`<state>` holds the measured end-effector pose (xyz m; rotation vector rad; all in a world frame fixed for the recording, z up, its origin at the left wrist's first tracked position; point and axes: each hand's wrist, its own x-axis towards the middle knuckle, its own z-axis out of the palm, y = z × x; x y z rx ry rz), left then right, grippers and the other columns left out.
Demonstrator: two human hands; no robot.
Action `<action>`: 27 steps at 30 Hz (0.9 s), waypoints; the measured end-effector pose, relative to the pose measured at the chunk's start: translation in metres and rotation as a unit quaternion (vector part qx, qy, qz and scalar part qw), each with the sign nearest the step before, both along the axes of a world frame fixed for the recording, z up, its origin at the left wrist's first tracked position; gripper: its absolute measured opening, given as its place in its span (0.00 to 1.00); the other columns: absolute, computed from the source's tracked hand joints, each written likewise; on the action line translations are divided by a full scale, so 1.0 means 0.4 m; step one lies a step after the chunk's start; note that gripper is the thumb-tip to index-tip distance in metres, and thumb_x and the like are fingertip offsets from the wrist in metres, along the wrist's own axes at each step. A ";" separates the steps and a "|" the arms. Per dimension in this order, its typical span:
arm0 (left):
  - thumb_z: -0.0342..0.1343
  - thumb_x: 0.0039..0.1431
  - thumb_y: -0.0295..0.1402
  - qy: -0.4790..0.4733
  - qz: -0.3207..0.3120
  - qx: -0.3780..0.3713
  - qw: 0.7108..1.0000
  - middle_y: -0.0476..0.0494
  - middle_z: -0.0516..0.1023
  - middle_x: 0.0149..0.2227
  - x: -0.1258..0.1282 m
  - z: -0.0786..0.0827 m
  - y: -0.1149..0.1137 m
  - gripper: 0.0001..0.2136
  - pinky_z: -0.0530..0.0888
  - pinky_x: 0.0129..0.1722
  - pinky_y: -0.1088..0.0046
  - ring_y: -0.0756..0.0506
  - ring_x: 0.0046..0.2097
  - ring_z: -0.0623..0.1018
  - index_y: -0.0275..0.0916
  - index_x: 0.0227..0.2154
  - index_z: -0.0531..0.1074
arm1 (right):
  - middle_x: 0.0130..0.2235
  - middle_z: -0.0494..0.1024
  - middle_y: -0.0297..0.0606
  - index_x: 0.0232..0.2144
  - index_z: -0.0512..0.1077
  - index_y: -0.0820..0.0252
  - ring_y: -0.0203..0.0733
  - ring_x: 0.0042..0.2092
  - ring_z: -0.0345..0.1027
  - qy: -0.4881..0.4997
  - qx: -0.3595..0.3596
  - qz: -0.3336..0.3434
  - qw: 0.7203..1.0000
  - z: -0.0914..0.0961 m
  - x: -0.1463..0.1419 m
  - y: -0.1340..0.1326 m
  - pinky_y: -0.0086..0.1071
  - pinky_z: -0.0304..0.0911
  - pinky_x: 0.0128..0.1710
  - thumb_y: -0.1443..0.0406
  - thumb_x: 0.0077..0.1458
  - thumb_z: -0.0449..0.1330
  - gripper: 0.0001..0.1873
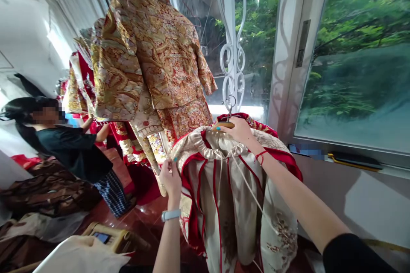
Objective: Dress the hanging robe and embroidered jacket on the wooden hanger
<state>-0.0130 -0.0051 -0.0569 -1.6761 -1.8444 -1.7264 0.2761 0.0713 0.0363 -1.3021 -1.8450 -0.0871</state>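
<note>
In the middle hangs a cream skirt (240,204) with red piping, a gathered waistband and a long white drawstring. Brown embroidery shows low on its right side. My right hand (238,131) is closed over the wooden hanger (224,125) at the top, whose metal hook rises above my fingers. At the waistband's left edge, my left hand (170,177) pinches the fabric between thumb and fingers. Red patterned cloth (267,126) shows behind the hanger.
Gold brocade jackets (168,47) hang from a rail at upper left. A person (70,149) in a dark top bends beside more red garments. Windows with a white scrolled grille (232,59) stand behind; a phone (101,237) lies on a wooden seat at lower left.
</note>
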 end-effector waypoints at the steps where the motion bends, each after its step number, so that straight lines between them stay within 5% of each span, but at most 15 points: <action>1: 0.44 0.61 0.40 0.005 -0.009 -0.005 1.000 0.43 0.74 0.31 -0.008 -0.007 0.004 0.12 0.69 0.37 0.68 0.42 0.34 0.73 0.40 0.33 0.70 | 0.29 0.73 0.39 0.22 0.66 0.58 0.42 0.32 0.65 -0.010 0.002 0.001 1.000 0.002 0.003 -0.001 0.32 0.52 0.31 0.49 0.55 0.60 0.21; 4: 0.46 0.60 0.40 0.036 -0.009 -0.007 0.999 0.42 0.74 0.31 -0.057 0.016 0.033 0.12 0.68 0.39 0.66 0.41 0.35 0.73 0.40 0.32 0.71 | 0.29 0.73 0.39 0.22 0.65 0.58 0.43 0.33 0.65 -0.027 0.002 -0.001 1.000 0.005 0.010 -0.001 0.32 0.53 0.32 0.51 0.54 0.61 0.20; 7: 0.45 0.61 0.40 0.076 0.005 -0.004 0.997 0.39 0.76 0.35 -0.115 0.082 0.082 0.14 0.68 0.44 0.63 0.40 0.39 0.74 0.38 0.33 0.73 | 0.29 0.73 0.38 0.21 0.64 0.58 0.42 0.32 0.65 -0.019 -0.001 0.005 1.000 0.005 0.008 0.000 0.32 0.53 0.32 0.50 0.55 0.61 0.21; 10: 0.47 0.59 0.42 0.077 -0.042 -0.041 0.995 0.37 0.77 0.37 -0.155 0.121 0.118 0.16 0.70 0.45 0.61 0.39 0.41 0.75 0.36 0.35 0.74 | 0.28 0.72 0.37 0.21 0.64 0.58 0.41 0.31 0.64 -0.008 -0.007 0.008 1.000 0.002 0.005 0.002 0.32 0.53 0.31 0.50 0.54 0.60 0.21; 12: 0.49 0.58 0.43 0.077 -0.099 -0.072 0.990 0.36 0.78 0.41 -0.166 0.097 0.105 0.18 0.73 0.45 0.62 0.40 0.43 0.77 0.36 0.41 0.74 | 0.28 0.72 0.37 0.21 0.64 0.58 0.41 0.31 0.64 -0.005 -0.008 0.013 1.000 0.001 0.009 0.005 0.32 0.52 0.31 0.50 0.54 0.60 0.21; 15: 0.58 0.51 0.45 0.071 -0.190 -0.097 0.974 0.34 0.67 0.60 -0.158 -0.006 0.031 0.34 0.71 0.54 0.60 0.37 0.59 0.70 0.40 0.61 0.59 | 0.27 0.71 0.37 0.20 0.64 0.57 0.41 0.30 0.63 -0.003 -0.012 0.032 0.999 0.002 0.018 0.009 0.32 0.52 0.30 0.48 0.54 0.60 0.22; 17: 0.63 0.46 0.39 0.076 -0.184 -0.089 0.976 0.34 0.58 0.66 -0.144 -0.079 -0.019 0.45 0.65 0.61 0.56 0.35 0.66 0.61 0.42 0.66 0.49 | 0.27 0.71 0.37 0.20 0.64 0.57 0.41 0.30 0.63 0.000 -0.018 0.036 0.999 0.004 0.022 0.010 0.32 0.51 0.29 0.48 0.53 0.59 0.22; 19: 0.56 0.50 0.30 0.060 -0.131 -0.065 0.987 0.36 0.63 0.64 -0.138 -0.114 -0.038 0.39 0.64 0.61 0.57 0.37 0.65 0.64 0.42 0.66 0.50 | 0.27 0.71 0.37 0.21 0.64 0.57 0.41 0.29 0.63 0.002 -0.024 0.038 0.999 0.006 0.022 0.010 0.32 0.51 0.28 0.48 0.53 0.60 0.22; 23: 0.45 0.48 0.20 0.087 -0.027 -0.034 0.995 0.38 0.75 0.55 -0.170 -0.061 0.013 0.30 0.69 0.56 0.60 0.38 0.57 0.73 0.41 0.57 0.67 | 0.28 0.71 0.38 0.20 0.63 0.57 0.41 0.30 0.64 -0.003 -0.022 0.043 0.999 0.006 0.012 0.011 0.32 0.51 0.28 0.49 0.52 0.61 0.22; 27: 0.44 0.51 0.20 0.093 0.036 -0.003 0.995 0.39 0.76 0.53 -0.194 -0.037 0.048 0.29 0.69 0.56 0.58 0.37 0.56 0.74 0.42 0.56 0.68 | 0.26 0.70 0.37 0.19 0.63 0.57 0.40 0.29 0.63 0.007 -0.029 0.038 0.999 0.006 0.005 0.011 0.32 0.51 0.28 0.48 0.53 0.60 0.23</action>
